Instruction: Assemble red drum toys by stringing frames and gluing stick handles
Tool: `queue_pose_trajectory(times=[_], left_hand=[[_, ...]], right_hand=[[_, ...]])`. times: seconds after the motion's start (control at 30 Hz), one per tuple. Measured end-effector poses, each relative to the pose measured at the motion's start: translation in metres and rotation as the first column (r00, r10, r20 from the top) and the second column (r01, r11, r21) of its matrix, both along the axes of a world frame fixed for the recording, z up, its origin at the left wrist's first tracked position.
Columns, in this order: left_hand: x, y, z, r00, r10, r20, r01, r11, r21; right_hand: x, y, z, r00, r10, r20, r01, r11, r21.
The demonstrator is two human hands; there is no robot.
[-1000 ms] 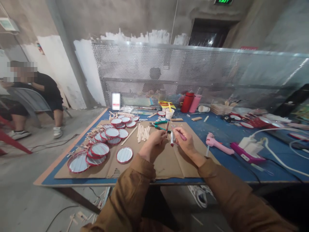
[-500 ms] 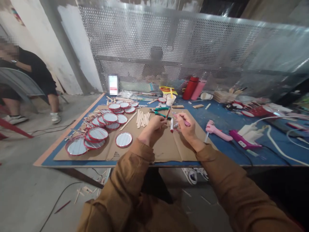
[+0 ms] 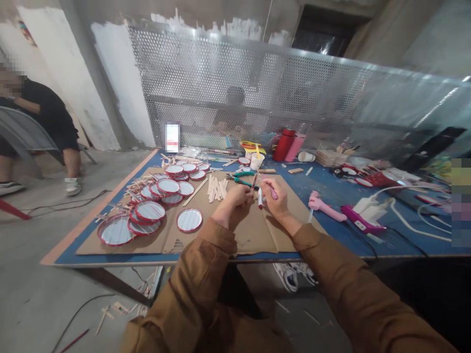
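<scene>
My left hand (image 3: 236,200) is closed on a narrow reddish-brown craft stick (image 3: 253,181), which points up from its fingertips. Just across from it, my right hand (image 3: 276,200) grips a slim pink-handled tool (image 3: 273,189); its exact kind is unclear, and its tip is near the stick. Between the hands lies a white marker with a red end (image 3: 260,198). Green-handled pliers (image 3: 243,177) rest just beyond my fingers. Plain craft sticks (image 3: 217,189) lie in a small pile to the left. A round red-rimmed lid (image 3: 189,220) sits alone on the cardboard (image 3: 253,240).
Overlapping red-rimmed lids (image 3: 149,211) with sticks crowd the left side. To the right are a pink glue gun (image 3: 326,206) and a purple power strip (image 3: 362,219) with cables. Red bottle (image 3: 284,145) and paper cup (image 3: 257,161) stand behind. A person (image 3: 44,110) sits at far left.
My right hand has come slightly closer to the left hand, and the pink tool is nearer the stick. The view has tilted up a little. Both holds stay the same.
</scene>
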State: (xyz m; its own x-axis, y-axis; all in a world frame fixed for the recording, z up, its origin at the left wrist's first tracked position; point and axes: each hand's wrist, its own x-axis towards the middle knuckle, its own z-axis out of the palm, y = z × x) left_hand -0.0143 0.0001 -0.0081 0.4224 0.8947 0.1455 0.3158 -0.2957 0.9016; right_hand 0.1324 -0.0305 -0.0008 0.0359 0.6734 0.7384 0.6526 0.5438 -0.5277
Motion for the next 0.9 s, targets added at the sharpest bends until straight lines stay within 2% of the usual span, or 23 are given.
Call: queue_pose_trajectory(times=[0.07, 0.17, 0.27, 0.37, 0.6, 0.77, 0.9], left_hand=[[0.001, 0.000, 0.000, 1.000, 0.005, 0.007, -0.005, 1.000, 0.003], [0.000, 0.004, -0.001, 0.999, 0.020, -0.033, -0.019, 0.999, 0.026], [-0.001, 0.009, 0.000, 0.992, 0.022, -0.123, -0.018, 0.999, 0.035], [-0.001, 0.011, 0.001, 0.987, 0.018, -0.163, -0.011, 0.999, 0.045], [-0.003, 0.009, 0.002, 0.984, -0.044, -0.175, 0.049, 0.998, 0.025], [-0.004, 0.010, 0.004, 0.981, -0.119, -0.156, 0.121, 0.993, 0.008], [-0.003, 0.012, 0.001, 0.980, -0.118, -0.159, 0.122, 0.992, 0.018]], right_hand=[[0.000, 0.014, 0.003, 0.996, -0.076, -0.053, 0.079, 0.995, 0.055], [0.000, 0.039, 0.010, 0.961, -0.136, -0.241, 0.159, 0.984, 0.080], [0.000, 0.054, 0.015, 0.885, -0.068, -0.460, 0.053, 0.998, -0.045], [0.001, 0.053, 0.016, 0.822, -0.010, -0.569, -0.117, 0.976, -0.186], [0.002, 0.035, 0.014, 0.832, 0.067, -0.551, -0.199, 0.963, -0.183], [0.003, 0.037, 0.012, 0.848, 0.100, -0.521, -0.210, 0.965, -0.156], [0.008, 0.042, 0.010, 0.860, 0.105, -0.500, -0.205, 0.967, -0.151]])
